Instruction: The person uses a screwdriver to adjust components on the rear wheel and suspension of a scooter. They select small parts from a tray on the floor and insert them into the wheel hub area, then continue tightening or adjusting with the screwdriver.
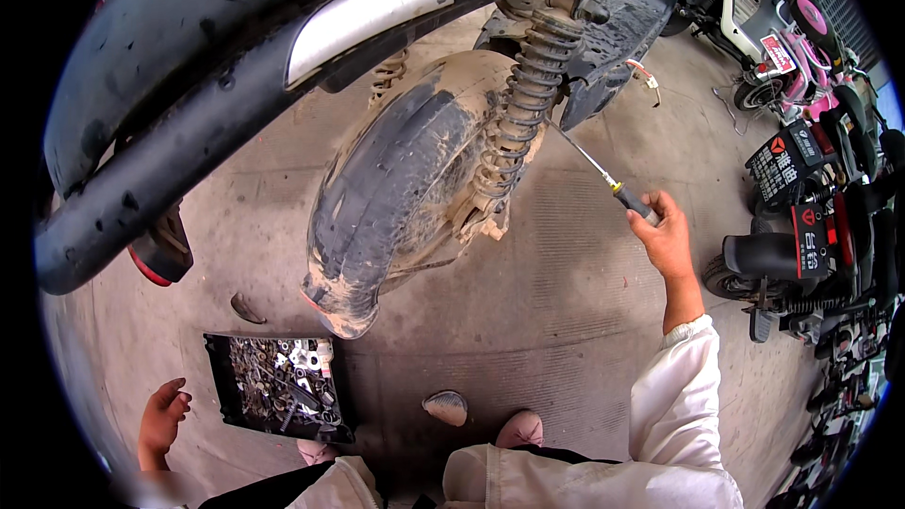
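Observation:
My right hand (666,234) grips the dark handle of a long screwdriver (596,169). Its thin shaft slants up to the left, and the tip reaches the underside of a black scooter (396,0) beside the coiled rear shock spring (521,104). A muddy rear mudguard (396,190) hangs over the wheel just left of the spring. My left hand (162,418) hovers low at the left with fingers loosely spread and nothing in it, close to a black tray (280,386) filled with several screws, nuts and small metal parts.
The ground is a grey concrete floor (566,320). Several parked scooters (811,226) stand along the right side, a pink one (801,47) at the far top right. The scooter's grab rail (189,151) arcs across the upper left. My shoes (518,429) rest near the lower middle.

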`<state>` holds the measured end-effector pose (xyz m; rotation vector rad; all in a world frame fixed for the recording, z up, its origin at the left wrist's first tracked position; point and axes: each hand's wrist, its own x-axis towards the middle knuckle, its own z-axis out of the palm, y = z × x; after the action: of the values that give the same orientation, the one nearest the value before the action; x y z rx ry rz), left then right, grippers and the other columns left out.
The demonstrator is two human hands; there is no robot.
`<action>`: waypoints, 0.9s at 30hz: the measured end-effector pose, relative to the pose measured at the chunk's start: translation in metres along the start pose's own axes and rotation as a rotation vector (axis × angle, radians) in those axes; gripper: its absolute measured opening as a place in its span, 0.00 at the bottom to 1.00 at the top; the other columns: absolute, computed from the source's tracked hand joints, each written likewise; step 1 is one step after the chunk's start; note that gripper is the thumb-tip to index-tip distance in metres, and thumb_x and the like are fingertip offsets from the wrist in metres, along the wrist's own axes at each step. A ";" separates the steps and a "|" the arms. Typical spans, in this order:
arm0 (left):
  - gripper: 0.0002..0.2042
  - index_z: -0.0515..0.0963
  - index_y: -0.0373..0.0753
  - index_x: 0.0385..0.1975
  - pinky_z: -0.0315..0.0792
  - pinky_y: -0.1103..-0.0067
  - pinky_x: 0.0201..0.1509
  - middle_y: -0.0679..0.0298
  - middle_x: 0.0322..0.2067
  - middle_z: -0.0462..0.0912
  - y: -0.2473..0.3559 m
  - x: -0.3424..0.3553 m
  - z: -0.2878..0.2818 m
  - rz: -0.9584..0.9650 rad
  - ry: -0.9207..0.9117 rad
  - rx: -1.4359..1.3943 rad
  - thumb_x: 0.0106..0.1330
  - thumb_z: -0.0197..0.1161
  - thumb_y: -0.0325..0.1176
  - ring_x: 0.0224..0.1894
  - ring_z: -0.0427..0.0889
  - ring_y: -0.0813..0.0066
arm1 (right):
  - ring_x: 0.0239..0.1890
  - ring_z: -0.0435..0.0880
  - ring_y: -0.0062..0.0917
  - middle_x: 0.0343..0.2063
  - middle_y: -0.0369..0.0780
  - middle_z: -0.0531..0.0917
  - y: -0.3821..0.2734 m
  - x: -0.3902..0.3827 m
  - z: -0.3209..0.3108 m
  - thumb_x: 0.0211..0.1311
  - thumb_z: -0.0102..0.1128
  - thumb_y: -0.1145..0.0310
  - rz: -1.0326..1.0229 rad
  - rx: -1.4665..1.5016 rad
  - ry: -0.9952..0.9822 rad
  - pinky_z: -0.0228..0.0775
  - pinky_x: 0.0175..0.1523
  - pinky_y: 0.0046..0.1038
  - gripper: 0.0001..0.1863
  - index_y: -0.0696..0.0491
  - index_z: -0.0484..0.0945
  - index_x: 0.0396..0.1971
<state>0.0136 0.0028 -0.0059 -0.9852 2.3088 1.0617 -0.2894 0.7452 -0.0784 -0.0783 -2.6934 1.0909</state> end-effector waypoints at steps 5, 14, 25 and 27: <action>0.24 0.72 0.36 0.63 0.74 0.78 0.41 0.61 0.41 0.83 -0.007 0.002 -0.002 0.012 -0.001 0.018 0.69 0.59 0.39 0.37 0.79 0.75 | 0.27 0.71 0.14 0.23 0.31 0.76 0.008 -0.004 0.008 0.54 0.73 0.69 0.018 0.114 0.039 0.66 0.32 0.21 0.14 0.58 0.76 0.33; 0.26 0.72 0.36 0.62 0.72 0.79 0.42 0.64 0.40 0.83 0.001 -0.001 -0.001 0.001 0.004 -0.005 0.68 0.62 0.42 0.38 0.77 0.77 | 0.28 0.72 0.15 0.25 0.33 0.78 -0.007 -0.002 0.008 0.54 0.73 0.69 0.033 0.060 0.050 0.68 0.34 0.22 0.14 0.59 0.76 0.34; 0.26 0.72 0.36 0.62 0.72 0.79 0.42 0.65 0.39 0.83 -0.006 -0.002 -0.004 0.000 0.006 -0.024 0.68 0.63 0.43 0.38 0.77 0.78 | 0.28 0.71 0.14 0.25 0.32 0.76 -0.007 -0.003 0.008 0.54 0.73 0.70 0.033 0.090 0.047 0.67 0.34 0.21 0.14 0.58 0.76 0.34; 0.26 0.72 0.36 0.62 0.72 0.80 0.42 0.65 0.39 0.83 -0.006 -0.002 -0.004 0.003 0.006 -0.025 0.68 0.63 0.43 0.38 0.77 0.78 | 0.28 0.71 0.15 0.25 0.32 0.76 -0.006 -0.003 0.007 0.54 0.73 0.70 0.029 0.062 0.048 0.67 0.34 0.21 0.14 0.59 0.76 0.34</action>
<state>0.0191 -0.0023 -0.0052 -0.9956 2.3076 1.0923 -0.2880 0.7358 -0.0791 -0.1316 -2.6221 1.1651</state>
